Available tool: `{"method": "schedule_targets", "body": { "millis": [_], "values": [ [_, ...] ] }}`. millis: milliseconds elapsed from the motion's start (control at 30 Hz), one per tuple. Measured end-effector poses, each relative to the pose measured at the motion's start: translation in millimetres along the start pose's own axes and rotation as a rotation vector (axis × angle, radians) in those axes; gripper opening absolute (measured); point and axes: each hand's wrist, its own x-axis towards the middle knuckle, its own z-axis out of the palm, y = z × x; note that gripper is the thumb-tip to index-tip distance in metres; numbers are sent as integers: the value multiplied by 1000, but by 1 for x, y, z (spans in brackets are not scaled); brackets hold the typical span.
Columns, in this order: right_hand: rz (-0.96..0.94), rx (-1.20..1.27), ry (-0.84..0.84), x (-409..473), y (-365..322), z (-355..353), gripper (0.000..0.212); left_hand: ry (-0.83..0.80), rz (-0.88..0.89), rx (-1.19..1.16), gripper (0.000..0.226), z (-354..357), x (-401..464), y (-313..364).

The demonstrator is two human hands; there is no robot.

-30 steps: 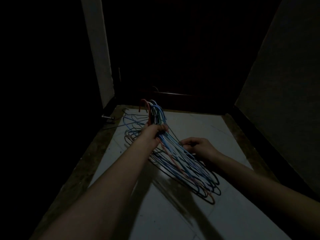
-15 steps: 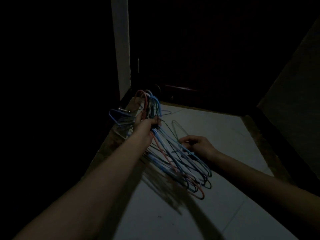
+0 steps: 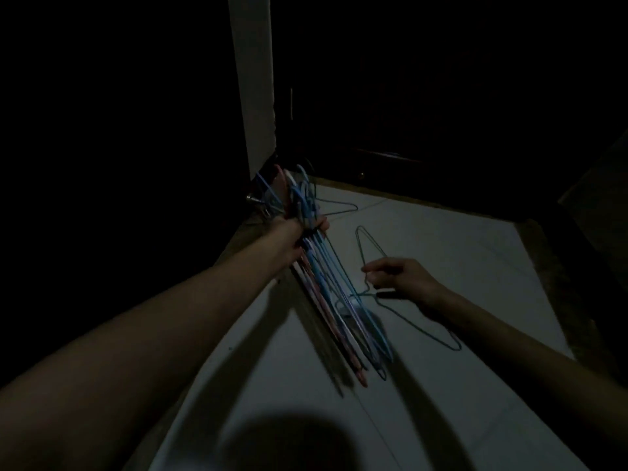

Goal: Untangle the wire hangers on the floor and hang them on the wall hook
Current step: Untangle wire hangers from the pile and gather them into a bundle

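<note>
My left hand (image 3: 299, 234) grips a bundle of blue, pink and white wire hangers (image 3: 334, 300) by their necks, hooks pointing up, the lower ends hanging close over the pale floor. My right hand (image 3: 399, 275) pinches the neck of a single teal wire hanger (image 3: 424, 326) that lies spread on the floor just right of the bundle. Another loose hanger (image 3: 339, 207) lies on the floor behind the bundle. The room is very dim.
A small metal peg (image 3: 253, 199) sticks out low on the dark left wall beside the hooks. A pale door frame (image 3: 253, 96) rises behind it, with a dark door (image 3: 407, 113) at the back. A dark skirting (image 3: 571, 253) borders the floor at right.
My left hand has swung the bundle left and up toward the wall by the door frame. The teal hanger in my right hand has come free of the bundle onto the floor.
</note>
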Motion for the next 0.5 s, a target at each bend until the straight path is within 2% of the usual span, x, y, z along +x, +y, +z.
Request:
{"method": "schedule_targets", "body": {
  "millis": [133,233,367,500],
  "values": [
    [-76,-296,58,58,16,-11,19,-92,-57,6,28,-14,28,-18],
    [-14,-469,121,81,30,-8,34,-79,-113,-22,15,-39,28,-23],
    [84,-508,128,72,73,1,37,-47,-145,0,32,-43,24,-27],
    [105,-380,222,87,124,-2,37,-69,-121,114,23,-38,51,-39]
  ]
}}
